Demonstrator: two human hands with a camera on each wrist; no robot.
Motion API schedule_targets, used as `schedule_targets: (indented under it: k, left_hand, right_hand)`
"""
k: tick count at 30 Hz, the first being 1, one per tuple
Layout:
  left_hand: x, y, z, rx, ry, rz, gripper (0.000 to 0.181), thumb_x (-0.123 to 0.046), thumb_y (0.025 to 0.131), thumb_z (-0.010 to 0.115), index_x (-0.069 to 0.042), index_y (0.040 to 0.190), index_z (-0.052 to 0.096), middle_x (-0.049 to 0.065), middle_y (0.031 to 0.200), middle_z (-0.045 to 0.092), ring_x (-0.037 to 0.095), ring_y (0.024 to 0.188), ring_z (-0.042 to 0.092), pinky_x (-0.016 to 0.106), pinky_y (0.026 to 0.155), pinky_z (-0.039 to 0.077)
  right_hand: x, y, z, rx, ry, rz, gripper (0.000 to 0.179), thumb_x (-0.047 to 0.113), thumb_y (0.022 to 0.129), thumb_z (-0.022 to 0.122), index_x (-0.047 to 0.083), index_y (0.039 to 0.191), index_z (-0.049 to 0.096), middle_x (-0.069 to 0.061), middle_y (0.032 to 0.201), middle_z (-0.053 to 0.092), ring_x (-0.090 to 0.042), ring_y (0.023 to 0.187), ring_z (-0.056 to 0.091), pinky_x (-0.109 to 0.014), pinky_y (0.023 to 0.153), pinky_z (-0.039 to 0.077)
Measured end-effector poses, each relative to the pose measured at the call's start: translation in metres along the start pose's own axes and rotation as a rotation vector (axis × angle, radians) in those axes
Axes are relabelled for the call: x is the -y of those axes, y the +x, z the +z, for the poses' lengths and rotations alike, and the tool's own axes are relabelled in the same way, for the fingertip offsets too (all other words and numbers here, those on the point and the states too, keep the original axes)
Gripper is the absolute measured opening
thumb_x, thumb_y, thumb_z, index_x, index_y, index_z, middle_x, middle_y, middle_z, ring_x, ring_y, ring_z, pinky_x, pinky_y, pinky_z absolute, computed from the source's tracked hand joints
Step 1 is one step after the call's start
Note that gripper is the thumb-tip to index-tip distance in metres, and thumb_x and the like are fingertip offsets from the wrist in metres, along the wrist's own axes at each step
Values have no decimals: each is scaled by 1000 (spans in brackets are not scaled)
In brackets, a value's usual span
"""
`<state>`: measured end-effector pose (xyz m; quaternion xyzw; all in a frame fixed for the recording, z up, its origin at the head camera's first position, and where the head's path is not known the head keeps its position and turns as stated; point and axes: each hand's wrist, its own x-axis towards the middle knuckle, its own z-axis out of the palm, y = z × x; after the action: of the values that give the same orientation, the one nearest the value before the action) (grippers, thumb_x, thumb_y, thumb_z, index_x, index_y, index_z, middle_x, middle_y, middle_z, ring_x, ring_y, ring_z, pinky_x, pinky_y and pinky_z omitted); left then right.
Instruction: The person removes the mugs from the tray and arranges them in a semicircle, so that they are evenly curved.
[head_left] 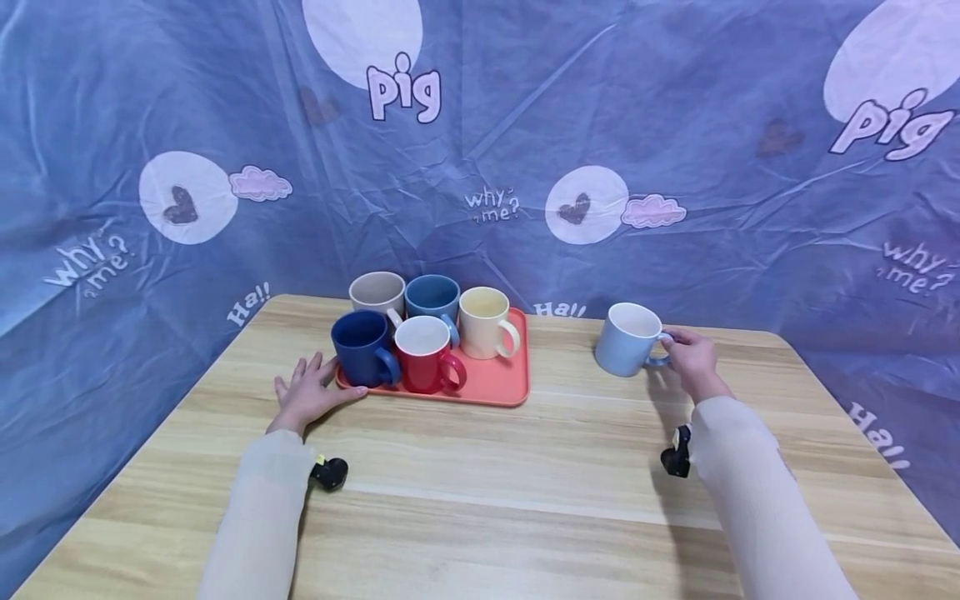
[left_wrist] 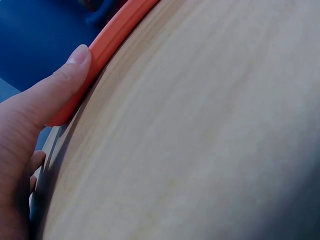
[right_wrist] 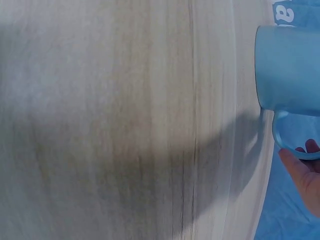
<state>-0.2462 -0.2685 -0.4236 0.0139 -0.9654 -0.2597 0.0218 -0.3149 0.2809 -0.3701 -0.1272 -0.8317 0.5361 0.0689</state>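
Light blue mug (head_left: 625, 345) over by the far edge of the worktop (head_left: 487, 500), right of centre and some way short of the far right corner. Pretty much upright, white inside, with the handle (head_left: 658, 362) out to the right. Held there by the right hand (head_left: 692, 360), thumb and fingers pinched on the handle. Honestly can't tell whether flat on the wood or lifted a hair.

Well apart from that, a coral tray (head_left: 498, 385) in the far left part of the worktop, close to the far edge. At its near left corner, the left hand (head_left: 306, 393), fingers spread and fairly straight, with the thumb (left_wrist: 70, 72) up against the tray's near rim. Can't really make out any contact for the other fingers, just splayed by the tray's left edge.

On the tray, five more mugs, all upright and bunched toward the left. Navy mug (head_left: 360, 350) at the near left corner, red mug (head_left: 420, 368) with a white inside right next to it along the near edge. Behind those, grey mug (head_left: 377, 292) at the far left corner, teal-blue mug (head_left: 432, 300) beside it, then cream mug (head_left: 480, 327) nearer the right edge.

Pale sleeves (head_left: 255, 525) on both arms, plus a small black gadget (head_left: 330, 473) at each wrist. Past the far edge, a creased blue cloth (head_left: 450, 175) with "pig", "why me?" and "Ha!!" prints.
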Motion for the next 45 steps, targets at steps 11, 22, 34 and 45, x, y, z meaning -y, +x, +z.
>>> schedule_targets:
  k: [11, 22, 34, 45]
  left_hand:
    - [0, -1, 0, 2, -7, 4, 93, -63, 65, 59, -12, 136, 28, 27, 137, 12, 45, 123, -1, 64, 84, -14]
    - [3, -1, 1, 10, -4, 0, 95, -66, 64, 57, -13, 137, 27, 26, 138, 11, 44, 123, -3, 63, 83, -16]
    - [2, 1, 1, 4, 0, 7, 95, -67, 64, 56, -14, 137, 27, 26, 138, 11, 44, 123, -2, 64, 83, -16]
    - [1, -1, 2, -11, -19, 4, 94, -65, 63, 58, -14, 136, 28, 26, 138, 12, 44, 124, -1, 63, 85, -15]
  right_hand:
    - [15, -6, -5, 39, 58, -17, 50, 22, 90, 39, -7, 130, 30, -28, 125, 36, -26, 102, 41, -43, 88, 34]
    - [45, -6, 3, -125, -32, -155, 45, 24, 88, 47, -5, 121, 46, -17, 109, 50, -13, 90, 48, -23, 78, 39]
    - [82, -41, 72, 42, 118, -318, 35, 14, 85, 55, -6, 114, 52, -21, 108, 54, -9, 85, 51, -19, 73, 42]
    - [93, -76, 134, 174, 297, -335, 27, 4, 83, 55, -9, 107, 55, -16, 92, 58, -4, 72, 51, -17, 64, 43]
